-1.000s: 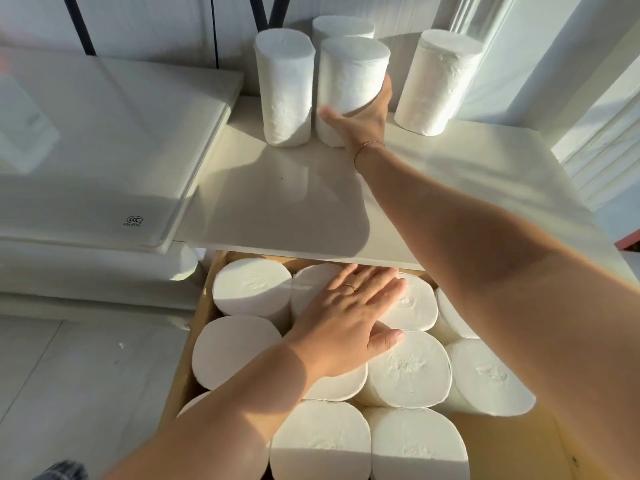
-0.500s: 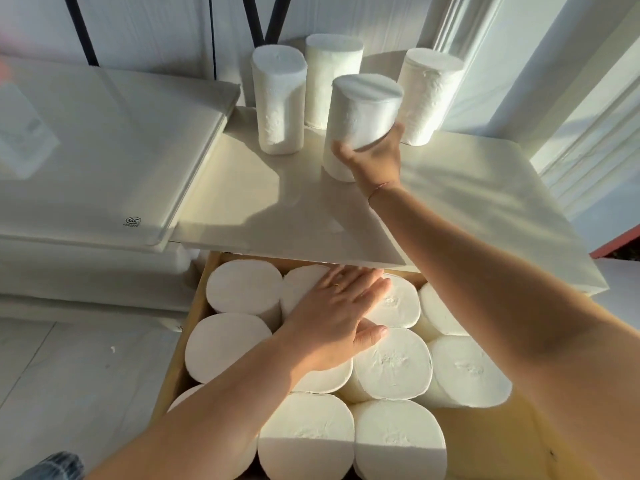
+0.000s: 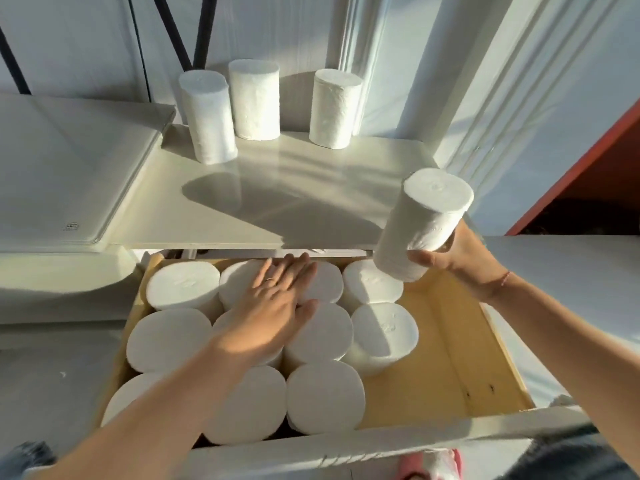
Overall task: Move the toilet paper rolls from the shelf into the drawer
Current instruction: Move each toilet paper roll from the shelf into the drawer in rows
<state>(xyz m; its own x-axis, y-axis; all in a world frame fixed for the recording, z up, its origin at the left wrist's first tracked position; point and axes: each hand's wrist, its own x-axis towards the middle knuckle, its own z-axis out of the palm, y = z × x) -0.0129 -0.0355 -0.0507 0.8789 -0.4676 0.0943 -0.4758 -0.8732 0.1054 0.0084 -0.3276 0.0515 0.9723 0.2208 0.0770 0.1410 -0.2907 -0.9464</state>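
My right hand [image 3: 460, 258] grips a toilet paper roll [image 3: 424, 223] by its base, tilted over the drawer [image 3: 446, 344] at frame right; my left hand [image 3: 273, 306] lies flat and open on the packed rolls [image 3: 318, 334]; it could tip loose.

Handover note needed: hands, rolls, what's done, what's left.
Right hand: gripping one toilet paper roll, tilted, above the drawer's back right.
Left hand: open, flat on the packed rolls.
Drawer: open, left and middle filled with upright rolls, right side bare.
Shelf: three rolls standing at the back.
Done: most rolls packed.
Left: set the held roll in the bare right side, then move the three shelf rolls.
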